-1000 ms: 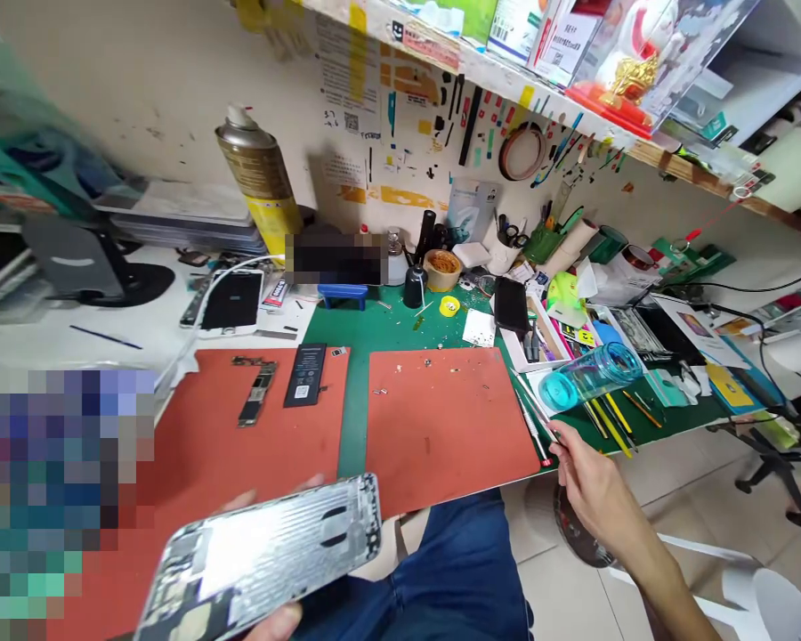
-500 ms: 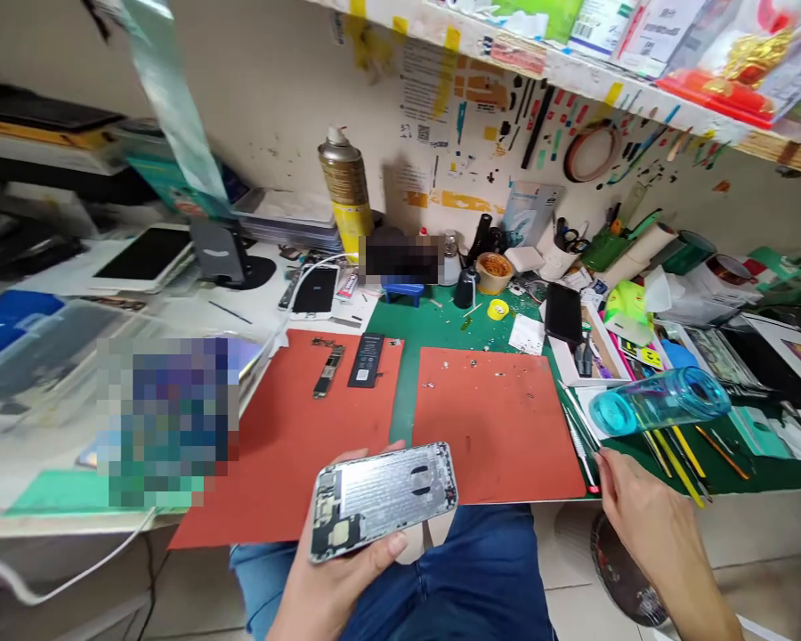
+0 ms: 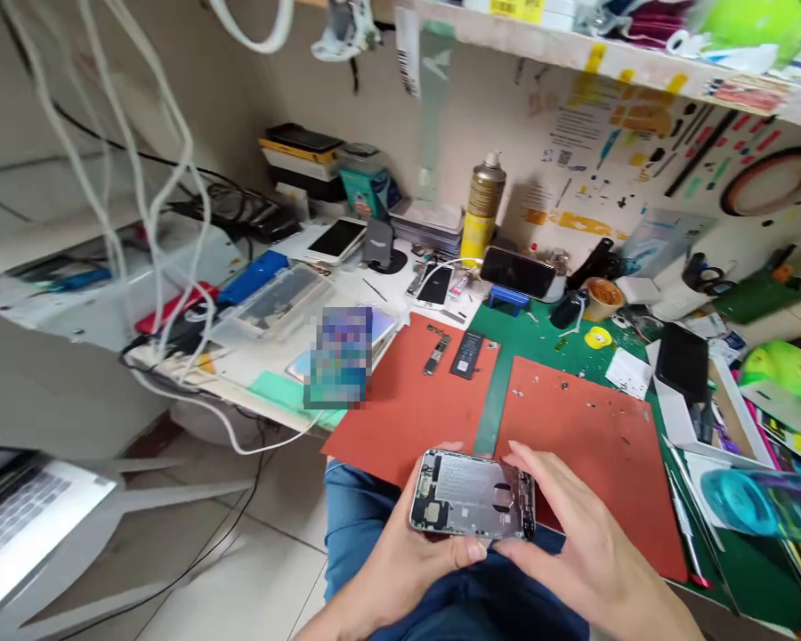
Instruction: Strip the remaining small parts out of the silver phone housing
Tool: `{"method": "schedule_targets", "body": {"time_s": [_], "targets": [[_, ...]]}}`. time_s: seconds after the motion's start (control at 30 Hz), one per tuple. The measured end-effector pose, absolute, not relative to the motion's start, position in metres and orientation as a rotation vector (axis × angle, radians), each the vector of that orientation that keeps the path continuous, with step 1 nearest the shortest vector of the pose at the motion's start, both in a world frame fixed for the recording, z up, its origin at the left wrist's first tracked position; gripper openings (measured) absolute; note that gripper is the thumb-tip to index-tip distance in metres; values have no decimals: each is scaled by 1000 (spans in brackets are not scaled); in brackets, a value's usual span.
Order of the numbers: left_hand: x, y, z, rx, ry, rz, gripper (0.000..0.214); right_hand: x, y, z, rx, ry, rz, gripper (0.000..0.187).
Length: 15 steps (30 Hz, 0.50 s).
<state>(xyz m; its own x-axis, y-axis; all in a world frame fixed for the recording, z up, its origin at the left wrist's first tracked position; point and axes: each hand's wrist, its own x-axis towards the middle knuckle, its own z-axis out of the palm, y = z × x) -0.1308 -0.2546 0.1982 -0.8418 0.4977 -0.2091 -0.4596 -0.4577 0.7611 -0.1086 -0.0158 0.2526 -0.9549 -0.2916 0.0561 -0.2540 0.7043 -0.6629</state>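
An opened phone housing [image 3: 471, 490], its bare metal inside facing up, is held above my lap at the front edge of the bench. My left hand [image 3: 417, 556] grips its left part, with the thumb along the lower edge and fingers underneath. At the right end my right hand [image 3: 574, 525] closes around it, fingertips by the upper edge and thumb by the lower; their exact contact is partly hidden. Behind it, on the left orange mat [image 3: 400, 427], lie a narrow logic board [image 3: 436, 353] and a black phone battery [image 3: 466, 354].
Small parts dot the right orange mat [image 3: 587, 463]. Tweezers [image 3: 687, 525] lie along its right edge, near a blue bottle [image 3: 761, 506]. A phone [image 3: 517, 272] rests on a blue stand behind. White cables [image 3: 150, 178] hang at left, above a laptop [image 3: 27, 516].
My right hand has left the tools at the right and come to the housing's right end. My left hand still holds the housing. The view has turned left.
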Motion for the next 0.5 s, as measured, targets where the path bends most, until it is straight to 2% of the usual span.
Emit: {"method": "schedule_targets", "body": {"time_s": [0.1, 0.2, 0.27, 0.37, 0.5], "targets": [[-110, -278, 191, -17, 1284, 2280, 63, -132, -31, 244, -545, 2889, -1073, 77], [-82, -310, 164, -36, 1781, 2105, 40, -153, -50, 226, -571, 2992, -964, 72], [-72, -337, 131, -27, 2279, 1830, 51, -164, -61, 215, -571, 3065, -904, 68], [-78, -380, 66, -484, 2604, 1509, 46, -166, -71, 217, -605, 3121, -907, 64], [-114, -420, -9, -782, 2705, 1317, 80, -131, -62, 255, -559, 3178, -1244, 34]]}}
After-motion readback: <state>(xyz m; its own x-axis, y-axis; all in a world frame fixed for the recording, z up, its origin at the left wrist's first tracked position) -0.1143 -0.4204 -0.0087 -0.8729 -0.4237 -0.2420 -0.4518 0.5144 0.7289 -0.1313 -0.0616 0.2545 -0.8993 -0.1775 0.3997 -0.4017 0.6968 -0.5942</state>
